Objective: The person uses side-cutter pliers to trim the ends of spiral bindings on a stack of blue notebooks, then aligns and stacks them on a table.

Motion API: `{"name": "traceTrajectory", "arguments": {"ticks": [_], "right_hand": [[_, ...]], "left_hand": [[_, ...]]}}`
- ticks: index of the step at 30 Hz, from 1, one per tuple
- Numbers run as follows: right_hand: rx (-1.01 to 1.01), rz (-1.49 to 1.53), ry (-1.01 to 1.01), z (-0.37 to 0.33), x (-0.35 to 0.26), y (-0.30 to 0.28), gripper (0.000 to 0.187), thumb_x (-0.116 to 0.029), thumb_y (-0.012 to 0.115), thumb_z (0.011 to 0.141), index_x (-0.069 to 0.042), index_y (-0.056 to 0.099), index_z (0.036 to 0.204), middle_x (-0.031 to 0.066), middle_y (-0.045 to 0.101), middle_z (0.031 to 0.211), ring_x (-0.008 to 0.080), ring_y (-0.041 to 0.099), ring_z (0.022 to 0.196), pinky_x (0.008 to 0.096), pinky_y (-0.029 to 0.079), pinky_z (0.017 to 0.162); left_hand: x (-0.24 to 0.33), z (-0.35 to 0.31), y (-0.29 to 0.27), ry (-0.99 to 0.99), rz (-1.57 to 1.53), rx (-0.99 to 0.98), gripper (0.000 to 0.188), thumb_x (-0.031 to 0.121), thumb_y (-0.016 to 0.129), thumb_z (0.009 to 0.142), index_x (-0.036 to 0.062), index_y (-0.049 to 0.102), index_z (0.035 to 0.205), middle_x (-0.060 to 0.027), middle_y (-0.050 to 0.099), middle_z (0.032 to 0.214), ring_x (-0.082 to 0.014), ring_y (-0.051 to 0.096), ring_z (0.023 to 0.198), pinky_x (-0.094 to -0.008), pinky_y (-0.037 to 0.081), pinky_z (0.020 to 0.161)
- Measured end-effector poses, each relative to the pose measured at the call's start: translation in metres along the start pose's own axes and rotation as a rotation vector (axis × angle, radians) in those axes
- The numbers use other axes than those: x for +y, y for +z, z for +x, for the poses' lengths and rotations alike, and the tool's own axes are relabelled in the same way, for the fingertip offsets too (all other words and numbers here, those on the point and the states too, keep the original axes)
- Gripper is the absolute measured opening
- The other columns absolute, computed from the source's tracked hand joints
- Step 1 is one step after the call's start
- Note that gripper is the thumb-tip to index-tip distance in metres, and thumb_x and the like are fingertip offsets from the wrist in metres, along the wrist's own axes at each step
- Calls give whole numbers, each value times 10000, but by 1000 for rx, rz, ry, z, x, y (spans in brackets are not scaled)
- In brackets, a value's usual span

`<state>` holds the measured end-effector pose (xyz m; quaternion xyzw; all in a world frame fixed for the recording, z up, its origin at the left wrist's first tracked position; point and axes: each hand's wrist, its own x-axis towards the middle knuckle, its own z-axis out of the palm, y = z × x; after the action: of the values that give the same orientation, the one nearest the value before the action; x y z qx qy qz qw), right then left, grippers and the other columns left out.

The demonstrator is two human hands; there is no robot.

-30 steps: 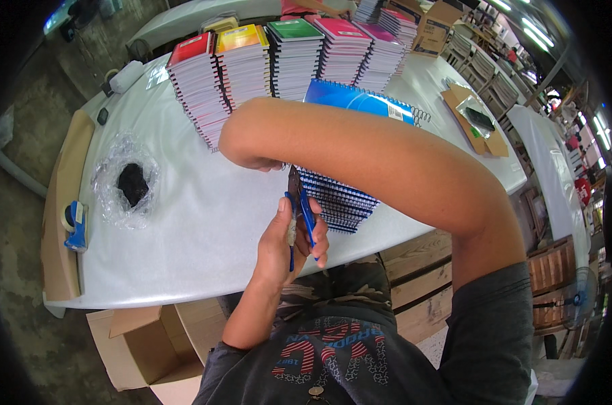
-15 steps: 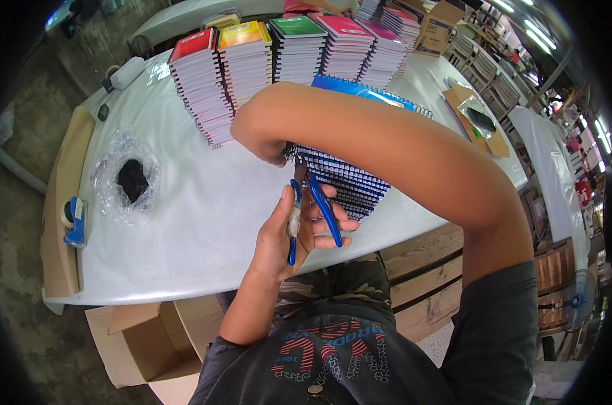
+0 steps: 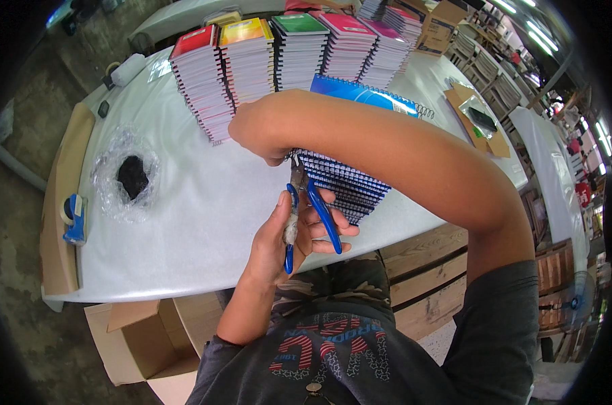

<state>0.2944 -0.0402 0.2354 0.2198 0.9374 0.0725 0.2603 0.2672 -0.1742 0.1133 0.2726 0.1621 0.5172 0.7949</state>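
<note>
My left hand (image 3: pixel 272 236) holds cutting pliers (image 3: pixel 324 216) with blue handles, the handles spread and some wrapping on one of them. Their jaws point up at the corner of a stack of spiral-bound notebooks (image 3: pixel 343 185), whose dark coil edges face me. Over that stack my right forearm reaches across to the left. My right hand (image 3: pixel 259 131) is bent down at the coil ends beside the plier jaws, its fingers curled and mostly hidden. Beyond the forearm shows a notebook with a blue cover (image 3: pixel 360 94), a loose coil end sticking out at its right.
Tall stacks of notebooks with red (image 3: pixel 193 42), yellow (image 3: pixel 245 30), green (image 3: pixel 299 25) and pink covers stand behind. At left lie a plastic-wrapped dark roll (image 3: pixel 132 179) and a blue tape dispenser (image 3: pixel 76 219). An open cardboard box (image 3: pixel 137 344) sits below the table edge.
The pliers and my left hand have shifted slightly down, and the handles have tilted a little. My right hand has moved slightly, staying by the coil ends.
</note>
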Motion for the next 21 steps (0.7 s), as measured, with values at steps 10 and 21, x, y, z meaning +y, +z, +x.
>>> {"name": "traceTrajectory", "arguments": {"ticks": [10,21], "right_hand": [[50,90,146,-9,-8,-1,347,-67,735,646,14,658,974,191,591,1088,327,623,936,405,523,710],[60,102,105,-12,-10,-4,297,-53,713,652,19,669,937,186,650,942,312,644,871,403,522,686]], "left_hand": [[2,6,-2,39,44,-27,597,538,229,943,29,439,1173,-164,604,942,-349,615,972,-454,516,772],[-1,1,-15,60,-111,-207,521,512,238,956,59,462,1083,-116,544,798,-262,593,688,-410,532,645]]}}
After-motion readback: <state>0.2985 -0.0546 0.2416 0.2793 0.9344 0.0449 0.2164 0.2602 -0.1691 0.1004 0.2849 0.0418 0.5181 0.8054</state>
